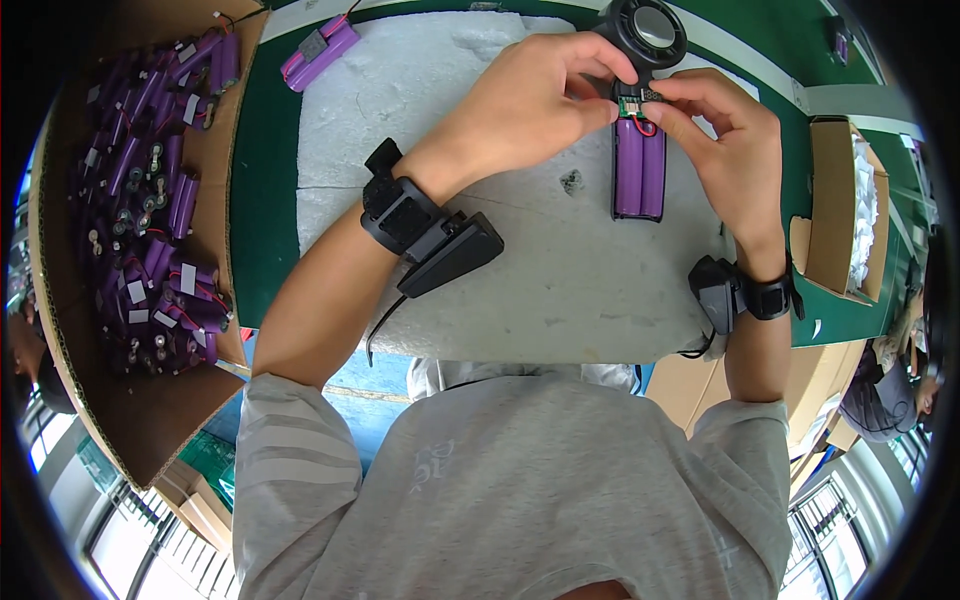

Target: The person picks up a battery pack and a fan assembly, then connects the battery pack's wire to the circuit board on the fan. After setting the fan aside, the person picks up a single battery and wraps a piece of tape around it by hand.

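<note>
A black handheld fan [658, 28] lies at the far side of the pale foam mat, its handle open toward me. Two purple battery cells [640, 170] sit side by side in the handle. Between them and the fan head is a small green circuit board [630, 106] with a white connector, and a red wire [645, 127] loops beside it. My left hand [550, 95] is closed, thumb and finger at the left of the board. From the right, my right hand [725, 135] pinches at the board's edge by the wire; its fingertips partly hide what they touch.
At the left stands a large cardboard box [240, 150] of purple battery packs. Another purple pack [320, 55] lies by the mat's far left corner. A small carton [830, 210] with white contents stands right on the green table [265, 200]. A dark scrap [571, 181] lies on the mat [480, 310].
</note>
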A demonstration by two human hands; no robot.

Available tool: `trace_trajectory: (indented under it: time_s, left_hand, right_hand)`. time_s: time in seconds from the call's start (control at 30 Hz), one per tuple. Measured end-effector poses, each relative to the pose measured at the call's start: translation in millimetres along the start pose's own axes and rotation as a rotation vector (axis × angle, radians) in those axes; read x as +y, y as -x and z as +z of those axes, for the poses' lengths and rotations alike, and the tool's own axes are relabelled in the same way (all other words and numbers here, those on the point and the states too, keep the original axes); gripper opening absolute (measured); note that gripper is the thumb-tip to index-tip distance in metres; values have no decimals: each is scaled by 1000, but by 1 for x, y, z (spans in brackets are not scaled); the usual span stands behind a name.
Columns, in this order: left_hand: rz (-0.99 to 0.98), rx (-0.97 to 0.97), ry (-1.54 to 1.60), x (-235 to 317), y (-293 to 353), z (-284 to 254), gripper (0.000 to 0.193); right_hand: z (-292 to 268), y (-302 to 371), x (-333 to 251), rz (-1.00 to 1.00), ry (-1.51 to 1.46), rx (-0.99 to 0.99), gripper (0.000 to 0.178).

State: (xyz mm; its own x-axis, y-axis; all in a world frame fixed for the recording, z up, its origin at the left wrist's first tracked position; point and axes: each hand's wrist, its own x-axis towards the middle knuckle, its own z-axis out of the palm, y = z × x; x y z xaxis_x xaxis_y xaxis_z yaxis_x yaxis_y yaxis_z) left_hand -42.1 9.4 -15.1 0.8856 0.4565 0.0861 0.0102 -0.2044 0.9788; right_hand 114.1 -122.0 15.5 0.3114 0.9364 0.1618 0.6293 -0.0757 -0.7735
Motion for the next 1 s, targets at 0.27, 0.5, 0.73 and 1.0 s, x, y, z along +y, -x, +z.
trace_trajectory:
  time_s: [0.27, 0.5, 0.73, 1.0]
  left_hand:
    - [-1, -8, 22, 1, 1, 0, 27]
    - [11, -9, 3, -1, 0, -1, 27]
    - [18, -5, 19, -2, 0, 0, 27]
    - [30, 3, -14, 0, 0, 0, 27]
  right_hand:
    - [-3, -1, 0, -109, 80, -9, 20]
    - [-2, -1, 0, -136, 108, -4, 20]
    - [-2, -1, 0, -148, 137, -16, 18]
    - [-3, -2, 1, -174, 128, -30, 19]
